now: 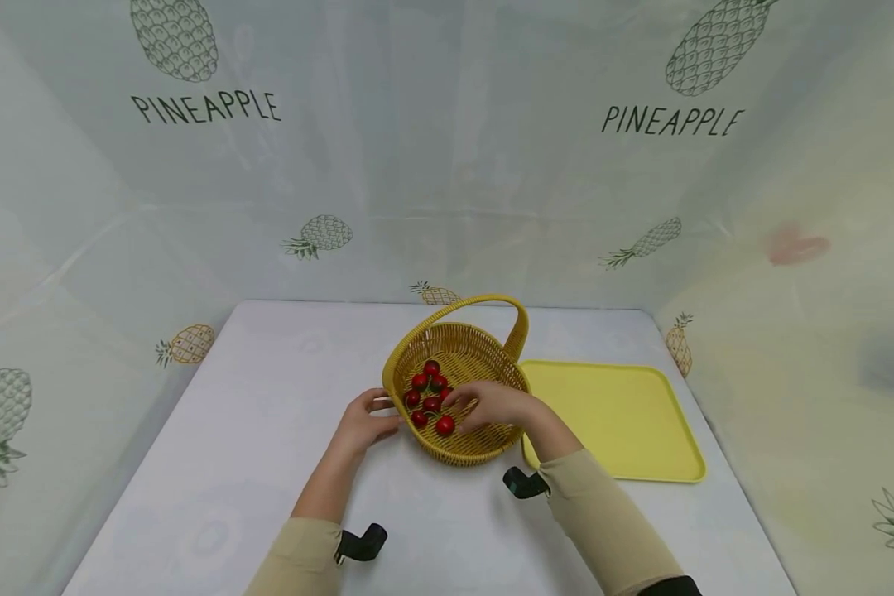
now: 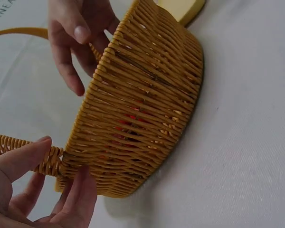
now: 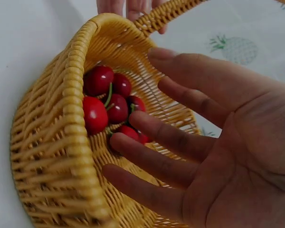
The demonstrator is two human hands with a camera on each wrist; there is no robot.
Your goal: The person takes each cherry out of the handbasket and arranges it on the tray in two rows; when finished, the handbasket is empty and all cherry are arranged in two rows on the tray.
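Note:
A yellow woven basket (image 1: 458,451) with an arched handle (image 1: 484,300) stands on the table. Several red cherries (image 1: 431,404), some with green stems, lie together in its left part. At the basket's left side my left hand (image 1: 365,422) holds it near the base of the handle, with thumb and fingers against the weave (image 2: 133,95). My right hand (image 1: 492,404) reaches in over the basket's near right rim. Its fingers (image 3: 152,161) are spread and slightly bent beside the cherries (image 3: 116,108), with nothing gripped. Whether a fingertip touches a cherry cannot be told.
A flat yellow tray (image 1: 611,422) lies to the right of the basket, partly behind my right forearm. White table surface (image 1: 268,414) extends on the left. A pineapple-printed curtain (image 1: 447,165) hangs behind and at both sides.

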